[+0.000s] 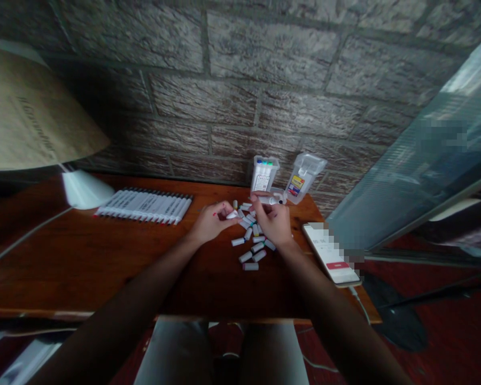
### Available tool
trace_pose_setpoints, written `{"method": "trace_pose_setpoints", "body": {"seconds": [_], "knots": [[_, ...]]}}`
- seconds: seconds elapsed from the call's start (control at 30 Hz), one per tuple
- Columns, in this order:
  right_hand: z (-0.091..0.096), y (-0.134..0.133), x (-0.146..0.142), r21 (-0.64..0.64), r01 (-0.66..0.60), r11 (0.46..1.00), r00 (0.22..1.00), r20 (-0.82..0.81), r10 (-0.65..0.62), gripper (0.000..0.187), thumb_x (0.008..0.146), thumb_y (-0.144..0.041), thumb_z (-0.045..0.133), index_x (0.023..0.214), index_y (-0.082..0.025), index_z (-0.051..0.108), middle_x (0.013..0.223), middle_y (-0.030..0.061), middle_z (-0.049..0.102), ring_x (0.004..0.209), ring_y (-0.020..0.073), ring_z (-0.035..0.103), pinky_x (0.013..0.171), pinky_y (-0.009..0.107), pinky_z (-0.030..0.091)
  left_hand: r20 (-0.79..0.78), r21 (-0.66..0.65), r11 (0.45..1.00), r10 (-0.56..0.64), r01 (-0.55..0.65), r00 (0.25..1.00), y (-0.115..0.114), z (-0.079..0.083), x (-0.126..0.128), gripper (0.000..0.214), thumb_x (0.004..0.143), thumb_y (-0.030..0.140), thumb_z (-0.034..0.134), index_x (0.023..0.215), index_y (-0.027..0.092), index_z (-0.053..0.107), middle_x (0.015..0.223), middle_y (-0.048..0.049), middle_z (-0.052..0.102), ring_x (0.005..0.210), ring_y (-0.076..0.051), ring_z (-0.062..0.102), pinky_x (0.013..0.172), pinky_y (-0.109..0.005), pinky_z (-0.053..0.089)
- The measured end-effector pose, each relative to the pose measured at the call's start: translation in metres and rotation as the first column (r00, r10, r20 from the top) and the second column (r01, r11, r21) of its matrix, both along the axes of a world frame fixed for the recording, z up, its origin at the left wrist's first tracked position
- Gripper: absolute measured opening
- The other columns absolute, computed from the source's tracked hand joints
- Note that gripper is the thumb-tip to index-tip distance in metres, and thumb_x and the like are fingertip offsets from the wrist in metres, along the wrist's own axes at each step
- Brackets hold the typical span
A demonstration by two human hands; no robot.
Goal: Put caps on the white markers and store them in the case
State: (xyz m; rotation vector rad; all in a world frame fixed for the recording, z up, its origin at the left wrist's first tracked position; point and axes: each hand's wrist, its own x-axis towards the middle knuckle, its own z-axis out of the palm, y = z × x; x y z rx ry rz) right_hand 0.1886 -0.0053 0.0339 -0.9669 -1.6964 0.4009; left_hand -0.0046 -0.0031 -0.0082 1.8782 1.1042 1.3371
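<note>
My left hand is closed, thumb and fingers pinching a small white marker cap. To its right, my right hand grips a white marker that lies roughly level and has a dark end. Beneath and between the hands, several loose marker caps are scattered on the wooden table, some with coloured ends. A clear plastic case holding a few capped markers stands just behind my right hand.
A row of white markers lies side by side at the left. A lamp with a paper shade stands beyond it. The clear lid leans near the stone wall. A phone with a cable lies at the right edge.
</note>
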Motion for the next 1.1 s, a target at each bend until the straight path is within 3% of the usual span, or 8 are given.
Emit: {"method": "trace_pose_setpoints", "body": {"seconds": [0.23,0.37,0.67,0.8,0.93,1.03,1.1], "knots": [[-0.002,-0.003,-0.003,0.011,-0.042,0.999,0.997,-0.067,0.043,0.033,0.093,-0.046,0.061,0.084,-0.016,0.072,0.069,0.0039,0.072,0.055,0.0138,0.062,0.053,0.025,0.047,-0.034,0.021,1.0,0.005,-0.004,0.999,0.002,-0.001,-0.001,0.031,0.075,0.043,0.08,0.078,0.017,0.063,0.067,0.0029,0.061,0.059,-0.01,0.051,0.057,-0.022,0.04],[-0.003,-0.005,-0.005,0.015,-0.114,0.993,0.992,-0.05,0.115,0.032,0.093,-0.044,0.061,0.077,-0.017,0.07,0.075,0.0057,0.073,0.056,0.0132,0.062,0.054,0.025,0.047,-0.06,0.002,1.0,0.008,-0.008,0.998,0.001,-0.001,-0.001,0.03,0.076,0.042,0.079,0.078,0.016,0.063,0.069,0.0022,0.063,0.06,-0.011,0.052,0.058,-0.022,0.041],[-0.007,-0.007,-0.009,-0.035,-0.209,0.977,0.973,0.088,0.211,0.028,0.094,-0.043,0.059,0.09,-0.019,0.073,0.094,0.0066,0.078,0.064,0.0143,0.067,0.058,0.025,0.051,-0.036,0.025,1.0,-0.015,0.016,0.999,0.0,0.001,-0.002,0.03,0.079,0.042,0.076,0.075,0.017,0.06,0.067,0.0026,0.06,0.059,-0.01,0.051,0.058,-0.022,0.04],[-0.004,-0.007,-0.005,0.051,-0.147,0.988,0.98,0.146,0.138,0.026,0.095,-0.04,0.059,0.092,-0.019,0.073,0.089,0.0056,0.077,0.06,0.0137,0.065,0.056,0.025,0.048,-0.052,0.005,1.0,-0.006,0.007,0.999,0.001,0.0,-0.001,0.027,0.078,0.039,0.076,0.075,0.017,0.062,0.065,0.003,0.06,0.058,-0.01,0.051,0.056,-0.022,0.039],[0.002,-0.003,0.004,0.084,0.024,0.996,0.992,0.124,-0.034,0.026,0.097,-0.038,0.055,0.101,-0.02,0.073,0.086,0.005,0.077,0.056,0.0136,0.064,0.056,0.026,0.047,-0.048,0.025,1.0,0.019,-0.018,0.999,0.001,-0.002,-0.001,0.027,0.078,0.039,0.077,0.077,0.017,0.063,0.069,0.0014,0.063,0.061,-0.011,0.053,0.059,-0.023,0.042],[0.002,0.001,0.009,0.062,0.12,0.991,0.991,0.06,-0.124,0.033,0.096,-0.042,0.056,0.082,-0.018,0.073,0.077,0.006,0.075,0.049,0.0131,0.06,0.05,0.026,0.042,-0.034,0.025,1.0,0.01,-0.01,0.999,0.001,-0.003,-0.001,0.028,0.079,0.04,0.077,0.078,0.016,0.064,0.071,-0.0002,0.065,0.062,-0.012,0.056,0.061,-0.023,0.044],[0.0,0.002,0.008,0.049,0.105,0.993,0.994,0.021,-0.106,0.036,0.095,-0.044,0.058,0.075,-0.017,0.072,0.071,0.0058,0.073,0.05,0.0134,0.06,0.05,0.026,0.042,-0.035,0.031,1.0,0.006,-0.005,0.999,0.002,-0.004,-0.001,0.028,0.079,0.041,0.077,0.078,0.016,0.064,0.073,-0.0009,0.067,0.064,-0.012,0.058,0.062,-0.023,0.045]]}}
